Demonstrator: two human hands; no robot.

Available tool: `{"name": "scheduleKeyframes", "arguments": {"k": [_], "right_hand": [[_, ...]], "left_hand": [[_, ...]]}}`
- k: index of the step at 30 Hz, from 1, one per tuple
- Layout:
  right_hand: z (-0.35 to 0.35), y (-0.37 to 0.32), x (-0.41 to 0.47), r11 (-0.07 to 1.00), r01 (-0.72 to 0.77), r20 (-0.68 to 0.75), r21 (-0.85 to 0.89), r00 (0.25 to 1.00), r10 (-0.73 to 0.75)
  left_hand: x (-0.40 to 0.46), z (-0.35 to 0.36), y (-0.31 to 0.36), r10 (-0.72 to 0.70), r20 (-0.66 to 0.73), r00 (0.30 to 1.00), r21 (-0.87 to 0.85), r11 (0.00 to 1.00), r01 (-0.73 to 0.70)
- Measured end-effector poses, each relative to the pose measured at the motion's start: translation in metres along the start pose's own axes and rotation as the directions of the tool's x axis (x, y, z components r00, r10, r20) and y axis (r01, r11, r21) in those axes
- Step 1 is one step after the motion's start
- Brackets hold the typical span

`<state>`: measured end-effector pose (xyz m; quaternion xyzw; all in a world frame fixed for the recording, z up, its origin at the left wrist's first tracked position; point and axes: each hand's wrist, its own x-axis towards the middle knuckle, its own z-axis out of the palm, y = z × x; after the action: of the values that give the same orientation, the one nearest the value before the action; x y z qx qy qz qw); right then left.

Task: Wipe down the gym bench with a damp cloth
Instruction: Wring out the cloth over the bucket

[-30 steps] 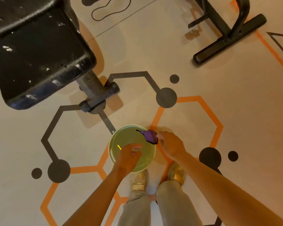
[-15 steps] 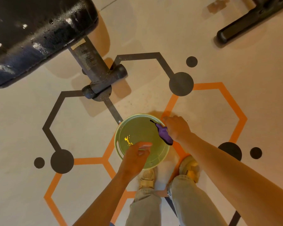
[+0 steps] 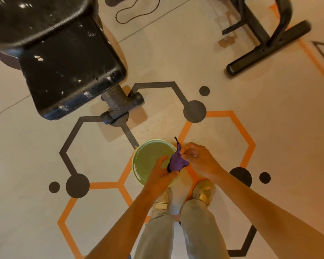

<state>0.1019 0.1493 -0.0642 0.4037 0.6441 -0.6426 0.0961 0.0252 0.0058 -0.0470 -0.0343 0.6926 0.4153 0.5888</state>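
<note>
Two hands share one load: the gym bench (image 3: 64, 58) lies up-left, nearer the left hand (image 3: 160, 174). Over the green bucket (image 3: 137, 171), left hand and right hand (image 3: 196, 158) both pinch the bunched purple cloth (image 3: 177, 161).

Bare forearms, grey trousers (image 3: 157, 238), tan shoes (image 3: 203, 191).

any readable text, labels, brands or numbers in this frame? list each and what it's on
No readable text in this view.
Bench post: a faint patch that may be a label, too blurred to read.
Bench pad: white specks only, no lettering.
Bowl, cloth, shoes: no print or logo visible.
Floor: hexagon lines and dots, a pattern, not signs or characters.
</note>
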Motion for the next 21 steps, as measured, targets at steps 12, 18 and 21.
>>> {"name": "scheduleKeyframes", "arguments": {"k": [12, 18, 21], "right_hand": [[-0.054, -0.141, -0.128, 0.983, 0.043, 0.017, 0.179, 0.999, -0.047], [-0.092, -0.187, -0.179, 0.986, 0.100, 0.055, -0.134, 0.994, -0.094], [-0.120, -0.210, -0.202, 0.998, 0.064, 0.095, 0.026, 0.993, -0.066]], "left_hand": [[-0.140, 0.016, 0.096, 0.335, -0.153, 0.930, 0.167, 0.936, -0.310], [-0.194, 0.039, 0.154, 0.384, -0.041, 0.922, 0.138, 0.916, -0.376], [-0.216, 0.060, 0.178, 0.393, 0.017, 0.919, 0.048, 0.918, -0.393]]}}
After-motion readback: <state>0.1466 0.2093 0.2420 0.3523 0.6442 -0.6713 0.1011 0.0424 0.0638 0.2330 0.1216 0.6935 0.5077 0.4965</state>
